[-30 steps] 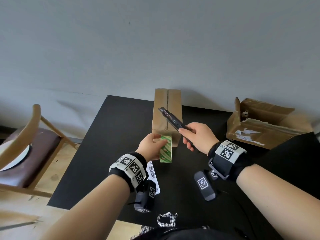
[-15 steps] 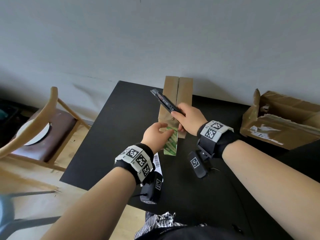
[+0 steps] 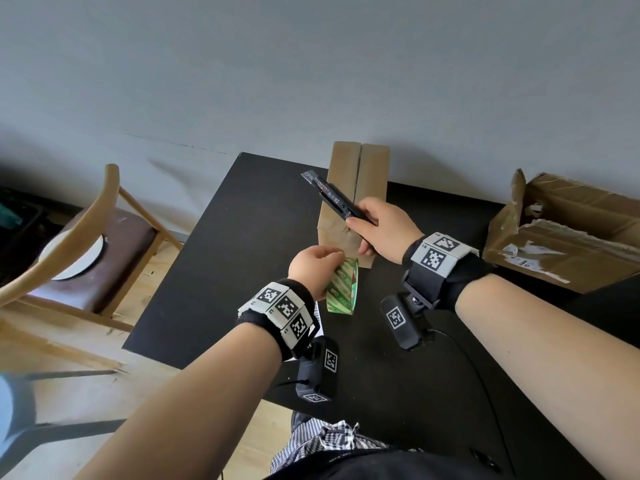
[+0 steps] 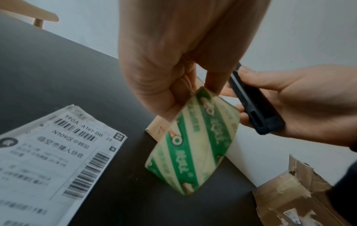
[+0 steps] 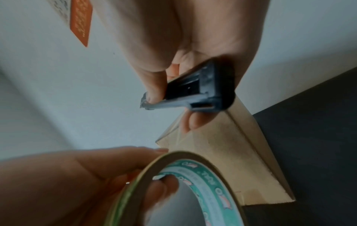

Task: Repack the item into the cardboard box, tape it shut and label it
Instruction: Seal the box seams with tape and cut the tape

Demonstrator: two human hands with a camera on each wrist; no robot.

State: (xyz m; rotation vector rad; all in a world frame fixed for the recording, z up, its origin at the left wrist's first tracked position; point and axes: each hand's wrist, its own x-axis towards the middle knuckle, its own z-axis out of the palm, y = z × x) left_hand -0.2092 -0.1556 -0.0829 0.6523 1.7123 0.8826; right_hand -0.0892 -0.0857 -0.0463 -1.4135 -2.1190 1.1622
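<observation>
A narrow brown cardboard box (image 3: 356,188) lies closed on the black table (image 3: 242,237), its flap seam running away from me. My left hand (image 3: 313,266) holds a green-and-white tape roll (image 3: 343,289) upright just in front of the box's near end; the roll (image 4: 193,140) shows large in the left wrist view. My right hand (image 3: 381,230) grips a black utility knife (image 3: 334,197) over the box's near end, tip pointing up and left. The knife (image 5: 193,90) and the box (image 5: 222,152) also show in the right wrist view. A white shipping label (image 4: 48,160) lies on the table under my left wrist.
A torn open cardboard box (image 3: 568,237) sits at the table's right side. A wooden chair (image 3: 79,244) with a white plate on its seat stands left of the table. A grey wall runs behind the table.
My right hand has carried the knife forward and left, over the box's near end. My left hand has kept the tape roll in front of the box.
</observation>
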